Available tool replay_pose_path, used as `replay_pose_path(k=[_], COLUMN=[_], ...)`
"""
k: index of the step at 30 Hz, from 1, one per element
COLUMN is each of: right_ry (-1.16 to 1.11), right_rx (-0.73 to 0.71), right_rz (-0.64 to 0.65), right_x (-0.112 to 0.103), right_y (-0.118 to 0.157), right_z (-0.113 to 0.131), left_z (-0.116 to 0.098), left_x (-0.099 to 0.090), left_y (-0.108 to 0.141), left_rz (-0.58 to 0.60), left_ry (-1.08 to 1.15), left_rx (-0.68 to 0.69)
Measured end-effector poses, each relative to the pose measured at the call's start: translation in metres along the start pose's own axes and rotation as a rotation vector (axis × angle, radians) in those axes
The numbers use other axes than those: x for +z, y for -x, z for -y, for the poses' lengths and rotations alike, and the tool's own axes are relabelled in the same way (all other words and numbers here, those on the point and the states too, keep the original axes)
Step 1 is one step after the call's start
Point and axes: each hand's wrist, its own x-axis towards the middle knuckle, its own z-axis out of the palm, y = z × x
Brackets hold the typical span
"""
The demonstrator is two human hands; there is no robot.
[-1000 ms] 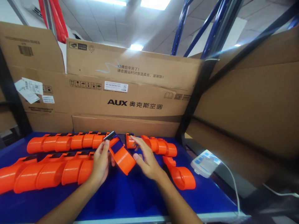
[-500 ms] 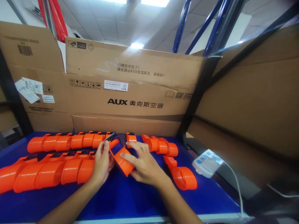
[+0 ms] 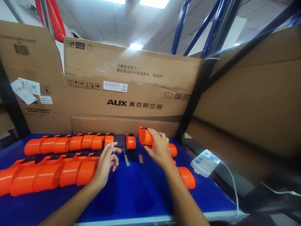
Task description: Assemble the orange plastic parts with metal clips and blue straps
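Observation:
My right hand (image 3: 160, 147) is closed around an orange curved plastic piece (image 3: 145, 137), above the right-hand group of orange pieces; its palm hides part of that group. My left hand (image 3: 107, 163) holds nothing, fingers loosely apart, just beside the end of the left rows. Many similar orange pieces with dark tops stand there, in a back row (image 3: 76, 142) and a front row (image 3: 49, 172). Between the hands lie a dark phone-like rectangle (image 3: 119, 142), one lone orange piece (image 3: 131, 142) and two small thin strips, one pale (image 3: 127, 160) and one brownish (image 3: 140, 158).
Everything rests on a blue tabletop (image 3: 122, 201). At the right stands a white device (image 3: 205, 162) with a cable. Large cardboard sheets (image 3: 131, 91) wall off the back, and a black metal post (image 3: 191, 103) rises at the back right.
The two hands held an orange piece together before. My left hand has let go and opened; my right hand has moved up and right, an orange piece in it. Small strips are now uncovered.

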Motion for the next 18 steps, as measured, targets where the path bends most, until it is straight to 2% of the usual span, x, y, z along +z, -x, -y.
replay_pose_path(k=[11,18], right_ry=[0.194,0.219], right_rx=[0.002,0.038], right_rz=[0.292,0.406], right_x=[0.049,0.051], right_y=[-0.003,0.001], right_z=[-0.008,-0.011], left_z=[-0.008,-0.005], left_x=[0.008,0.005], left_y=[0.006,0.004], left_rz=[0.041,0.055], left_ry=[-0.114,-0.131], left_rx=[-0.014,-0.023])
